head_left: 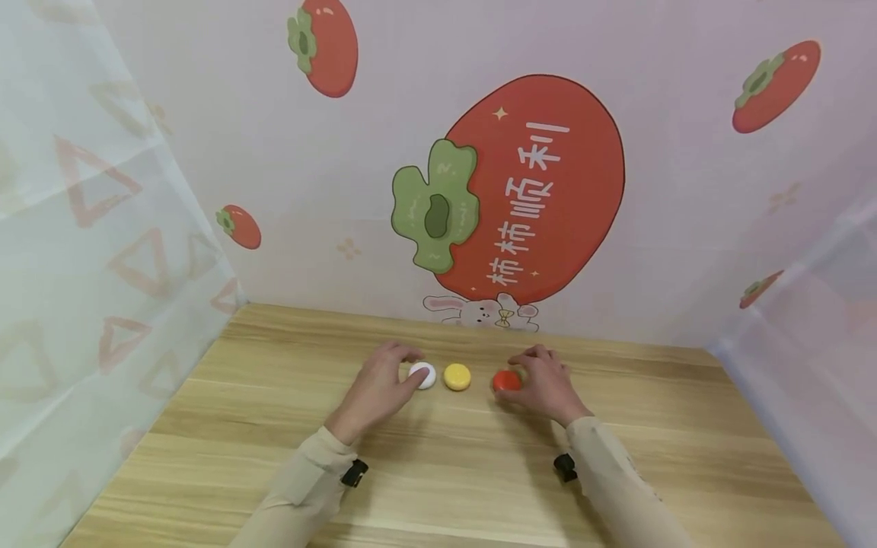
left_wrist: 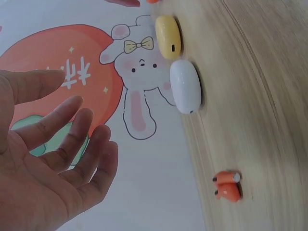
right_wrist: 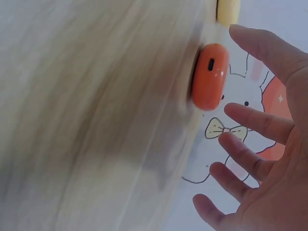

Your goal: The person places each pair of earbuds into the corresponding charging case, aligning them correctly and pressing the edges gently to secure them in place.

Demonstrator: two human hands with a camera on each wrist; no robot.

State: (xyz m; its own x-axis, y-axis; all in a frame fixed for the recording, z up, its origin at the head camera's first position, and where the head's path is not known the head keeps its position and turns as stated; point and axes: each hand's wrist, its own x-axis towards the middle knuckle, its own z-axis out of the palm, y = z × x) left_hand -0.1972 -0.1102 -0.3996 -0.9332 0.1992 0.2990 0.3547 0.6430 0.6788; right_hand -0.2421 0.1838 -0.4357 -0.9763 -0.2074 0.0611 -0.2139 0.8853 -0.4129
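Three rounded earbud charging cases stand in a row: a white case (head_left: pixel 426 378), a yellow case (head_left: pixel 457 377) and a red-orange case (head_left: pixel 504 381). My left hand (head_left: pixel 379 382) is over the white case, its thumb overlapping it in the head view. In the left wrist view the left hand (left_wrist: pixel 67 168) has spread, bent fingers and an empty palm. Thumb and fingers of my right hand (head_left: pixel 544 384) reach around the red-orange case. From the right wrist, thumb and forefinger spread apart beside this case (right_wrist: pixel 211 77), whose port shows. An orange earbud pair (left_wrist: pixel 227 185) lies beyond the white case.
The cases stand on a wood-grain table (head_left: pixel 452 472), near its back edge. Behind rises a printed backdrop (head_left: pixel 658 289) with a large red persimmon (head_left: pixel 575 190) and a rabbit. Pale cloth panels (head_left: pixel 137 304) close in the sides.
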